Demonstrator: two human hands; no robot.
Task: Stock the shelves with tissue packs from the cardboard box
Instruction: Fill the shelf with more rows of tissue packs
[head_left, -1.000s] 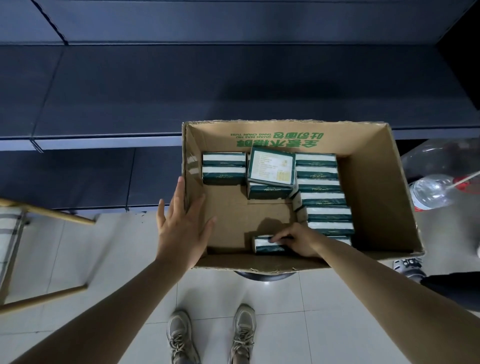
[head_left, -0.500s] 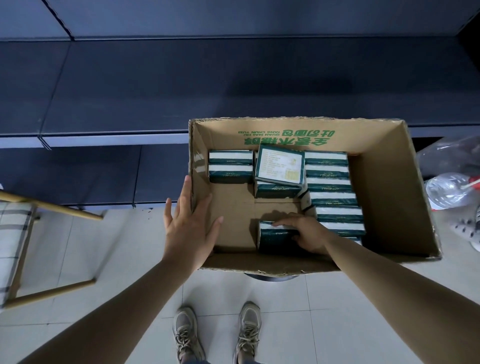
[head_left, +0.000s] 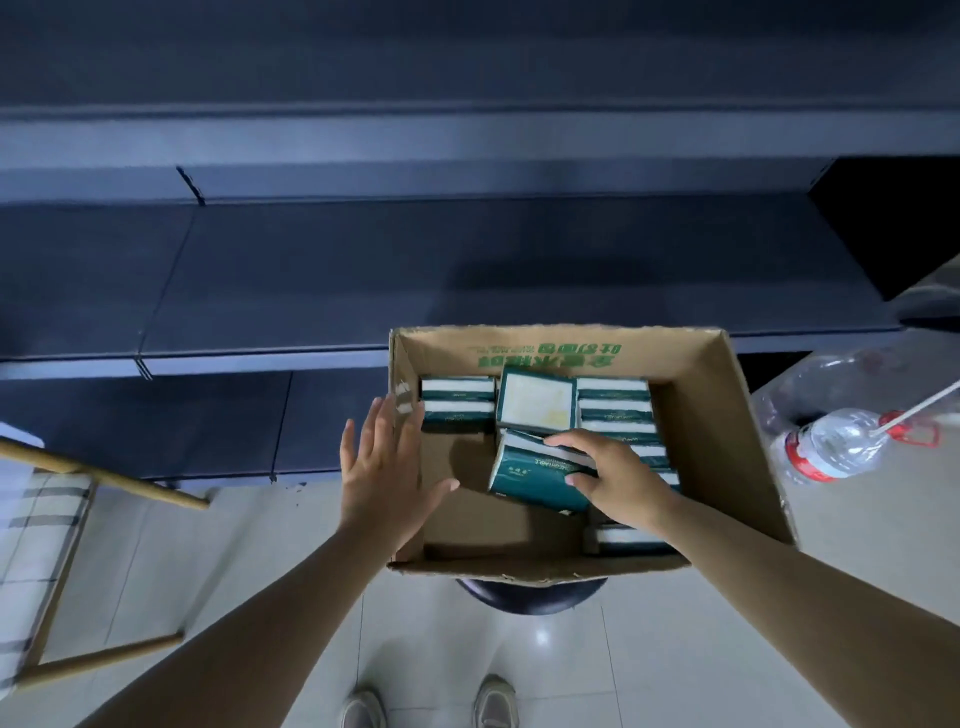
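Observation:
An open cardboard box (head_left: 722, 431) sits on a dark stool in front of dark shelves (head_left: 467, 270). Inside it lie several green-and-white tissue packs (head_left: 457, 402), one tilted with its pale face up (head_left: 537, 400). My right hand (head_left: 615, 475) grips one green tissue pack (head_left: 535, 478) and holds it tilted above the box floor. My left hand (head_left: 384, 467) is flat with fingers straight, at the box's left wall near its top edge. Whether it touches the wall I cannot tell.
A wooden chair frame with a checked cushion (head_left: 47, 525) stands at the left. A large clear water bottle with a red collar (head_left: 836, 447) lies to the right of the box. The stool (head_left: 530, 595) and my shoes (head_left: 493, 701) are on the pale tiled floor.
My right hand has lifted the tissue pack off the box floor and tilted it. The view has swung up, showing more shelf. My left hand stays by the box's left wall.

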